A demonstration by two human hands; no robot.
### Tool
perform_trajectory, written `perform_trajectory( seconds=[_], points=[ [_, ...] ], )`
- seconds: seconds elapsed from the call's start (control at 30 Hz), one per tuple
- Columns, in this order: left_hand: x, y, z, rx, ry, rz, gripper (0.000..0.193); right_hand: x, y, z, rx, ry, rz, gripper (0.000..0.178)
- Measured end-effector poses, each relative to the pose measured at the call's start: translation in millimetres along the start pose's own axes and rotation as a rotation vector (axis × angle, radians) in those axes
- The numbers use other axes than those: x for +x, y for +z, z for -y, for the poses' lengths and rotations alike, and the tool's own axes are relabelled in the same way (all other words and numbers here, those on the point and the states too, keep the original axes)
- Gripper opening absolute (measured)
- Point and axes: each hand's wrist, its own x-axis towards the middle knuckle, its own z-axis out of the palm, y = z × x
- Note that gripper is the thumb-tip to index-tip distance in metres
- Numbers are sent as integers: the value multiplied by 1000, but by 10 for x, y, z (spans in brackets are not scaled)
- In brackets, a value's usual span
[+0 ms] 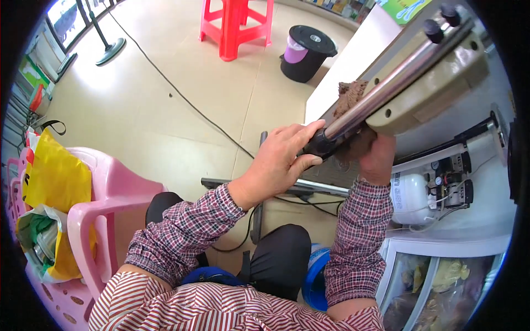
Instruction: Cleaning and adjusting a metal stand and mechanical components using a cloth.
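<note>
My left hand [281,157] is closed round the black end of a shiny metal tube [381,91]. This tube slants up to the right along a beige plastic housing [436,91] with round holes; two black knobs top its far end. Below the housing, my right hand [379,157] reaches in against a brown cloth [349,100], which bunches up behind the tube. The housing and cloth hide most of the right fingers. Dark and silver metal legs [320,187] spread out on the floor under my hands.
Left stands a pink plastic chair [116,179] with a yellow bag [58,171]. A red stool [234,27] and black bin [309,52] stand ahead. A black cable [182,91] crosses the floor. Right are a white compressor [411,196] and glass-topped freezer [436,248]; a blue bucket [313,287] sits near me.
</note>
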Motion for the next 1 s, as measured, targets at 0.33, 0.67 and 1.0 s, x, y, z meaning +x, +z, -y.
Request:
perform_trajectory(
  seconds=[0.33, 0.67, 1.0],
  points=[
    [-14, 28, -83, -12, 29, -52, 61, -279, 144, -71, -535, -33, -35, 24],
    [-61, 7, -49, -154, -25, -68, 61, -1097, 441, -25, -601, -196, -441, 25],
    [-724, -105, -313, -596, -278, -149, 51, -1391, 1121, -138, -508, -177, -179, 54]
  ],
)
